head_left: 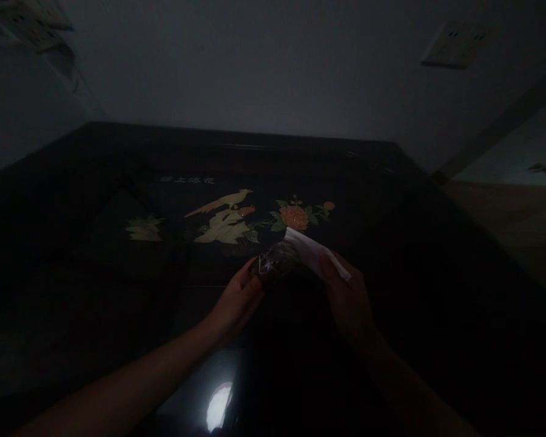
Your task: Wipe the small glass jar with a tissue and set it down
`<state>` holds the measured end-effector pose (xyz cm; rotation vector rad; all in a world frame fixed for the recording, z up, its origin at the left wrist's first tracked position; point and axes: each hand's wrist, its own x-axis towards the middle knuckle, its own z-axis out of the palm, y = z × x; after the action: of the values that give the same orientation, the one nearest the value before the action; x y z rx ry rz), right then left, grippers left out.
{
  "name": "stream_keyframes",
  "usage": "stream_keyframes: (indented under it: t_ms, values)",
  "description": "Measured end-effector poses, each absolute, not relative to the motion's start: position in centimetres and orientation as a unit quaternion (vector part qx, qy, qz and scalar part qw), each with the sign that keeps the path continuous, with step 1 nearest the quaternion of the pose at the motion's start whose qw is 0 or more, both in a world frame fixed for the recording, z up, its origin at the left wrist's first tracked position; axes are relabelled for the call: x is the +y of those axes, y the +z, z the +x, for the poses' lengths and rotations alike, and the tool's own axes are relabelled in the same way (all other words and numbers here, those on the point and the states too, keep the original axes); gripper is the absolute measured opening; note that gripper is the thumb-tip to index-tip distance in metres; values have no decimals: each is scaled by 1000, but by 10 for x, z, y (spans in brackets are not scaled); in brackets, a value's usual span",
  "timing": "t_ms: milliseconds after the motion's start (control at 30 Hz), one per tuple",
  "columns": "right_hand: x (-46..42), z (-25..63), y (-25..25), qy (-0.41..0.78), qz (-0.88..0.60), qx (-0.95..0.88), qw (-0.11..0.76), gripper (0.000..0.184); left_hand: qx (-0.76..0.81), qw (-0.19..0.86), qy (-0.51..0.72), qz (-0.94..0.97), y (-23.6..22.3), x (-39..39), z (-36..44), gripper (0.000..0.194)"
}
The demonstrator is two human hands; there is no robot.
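Observation:
My left hand [241, 297] is closed round a clear, shiny drinking glass [273, 262], which lies tilted with its far end toward the right. Dim light hides the glass's exact outline. Pinched between the thumb and fingers of my right hand [346, 291] is a folded white tissue [313, 250]. One end of the tissue reaches the right end of the glass; whether it goes inside, I cannot tell. Both hands are over a dark, glossy tabletop [200, 267].
Inlaid in the tabletop are a yellow bird [230, 200], an orange flower [294, 216] and pale characters. A white wall [255, 67] stands behind, with a socket plate [457, 45] at right and a power strip [27, 27] at upper left. A bright reflection shows near the front.

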<state>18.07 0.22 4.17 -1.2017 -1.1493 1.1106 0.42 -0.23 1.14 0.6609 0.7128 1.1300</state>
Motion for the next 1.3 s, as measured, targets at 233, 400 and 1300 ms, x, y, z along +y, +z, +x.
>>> stream_keyframes:
  t_ms: [233,400,1300]
  values:
    - [-6,175,54,457,-495,-534,511,24,342,734,500,306,12,-2,7,60]
    - [-8,173,54,445,-482,-543,524,22,326,751,478,318,11,-2,7,69]
    - [-8,170,47,560,-432,-498,502,40,335,755,480,297,17,-4,6,69]
